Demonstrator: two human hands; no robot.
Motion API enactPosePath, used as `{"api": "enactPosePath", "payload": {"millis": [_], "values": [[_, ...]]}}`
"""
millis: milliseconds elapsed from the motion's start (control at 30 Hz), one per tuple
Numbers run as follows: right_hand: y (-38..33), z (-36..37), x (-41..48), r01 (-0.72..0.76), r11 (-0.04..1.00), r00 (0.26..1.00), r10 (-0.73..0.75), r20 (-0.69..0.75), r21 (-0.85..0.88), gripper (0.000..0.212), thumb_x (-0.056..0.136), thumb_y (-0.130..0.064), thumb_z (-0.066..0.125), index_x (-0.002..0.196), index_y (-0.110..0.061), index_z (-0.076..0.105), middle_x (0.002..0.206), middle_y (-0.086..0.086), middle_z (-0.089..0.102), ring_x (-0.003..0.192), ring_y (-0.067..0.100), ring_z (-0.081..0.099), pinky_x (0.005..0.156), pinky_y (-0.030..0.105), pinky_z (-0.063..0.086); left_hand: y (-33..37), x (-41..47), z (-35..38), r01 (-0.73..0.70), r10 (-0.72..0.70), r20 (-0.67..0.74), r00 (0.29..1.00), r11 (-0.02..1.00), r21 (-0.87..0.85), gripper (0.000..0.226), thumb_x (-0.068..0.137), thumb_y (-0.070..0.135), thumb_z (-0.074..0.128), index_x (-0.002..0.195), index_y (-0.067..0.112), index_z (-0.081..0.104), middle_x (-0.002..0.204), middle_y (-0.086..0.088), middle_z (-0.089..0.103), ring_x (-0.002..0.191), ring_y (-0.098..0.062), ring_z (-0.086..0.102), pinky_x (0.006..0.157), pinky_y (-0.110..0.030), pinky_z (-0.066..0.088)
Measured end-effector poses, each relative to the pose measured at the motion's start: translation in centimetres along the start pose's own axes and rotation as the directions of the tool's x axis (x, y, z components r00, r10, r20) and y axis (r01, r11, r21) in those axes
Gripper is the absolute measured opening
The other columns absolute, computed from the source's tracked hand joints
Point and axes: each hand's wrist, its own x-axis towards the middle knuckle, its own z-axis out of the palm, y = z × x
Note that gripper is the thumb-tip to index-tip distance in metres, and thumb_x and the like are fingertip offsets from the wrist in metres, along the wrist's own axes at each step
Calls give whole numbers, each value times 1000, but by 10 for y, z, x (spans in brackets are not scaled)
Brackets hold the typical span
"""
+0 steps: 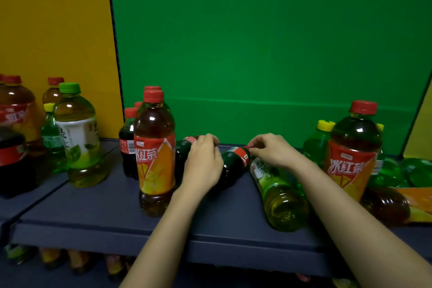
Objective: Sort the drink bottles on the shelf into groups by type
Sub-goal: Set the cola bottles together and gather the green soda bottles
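Observation:
Two dark cola bottles lie on their sides on the dark blue shelf [98,215]. My left hand [203,159] curls over the left cola bottle [181,154] near its red label. My right hand [271,149] pinches the neck end of the right cola bottle [233,166]. A green tea bottle [278,196] lies on its side just under my right wrist. An iced red tea bottle [155,154] stands upright left of my left hand, with small upright cola bottles [127,145] behind it.
Another iced red tea bottle [353,149] stands at the right among green soda bottles [318,145], some lying flat. A fallen red tea bottle [392,203] lies at the far right. On the left shelf section stand a green tea bottle [78,135] and more bottles. A green backdrop [257,42] rises behind.

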Motion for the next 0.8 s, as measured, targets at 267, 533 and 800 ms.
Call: {"api": "enactPosePath", "payload": {"millis": [267,533,800], "values": [[-2,5,46,-90,976,977,125,174,-197,57,88,-50,50,121,-4,53,124,15,57,109,28,56,90,32,44,-18,63,13,253,-276,24,961,910,330,34,91,16,45,123,3,47,130,-17,49,122,-32,41,100,-38,33],[0,10,60,-164,977,883,208,420,-139,78,74,-74,45,111,-7,56,98,7,60,91,25,62,88,32,48,-39,74,29,349,-432,5,902,735,582,45,89,24,50,127,4,40,134,-17,46,125,-31,41,100,-34,32],[-2,15,67,-248,968,868,207,451,32,44,79,-59,56,80,-14,55,71,3,58,57,15,56,53,21,44,-40,76,39,321,-437,-21,899,626,711,38,92,20,43,128,9,45,130,-12,48,121,-28,44,96,-34,33]]}}
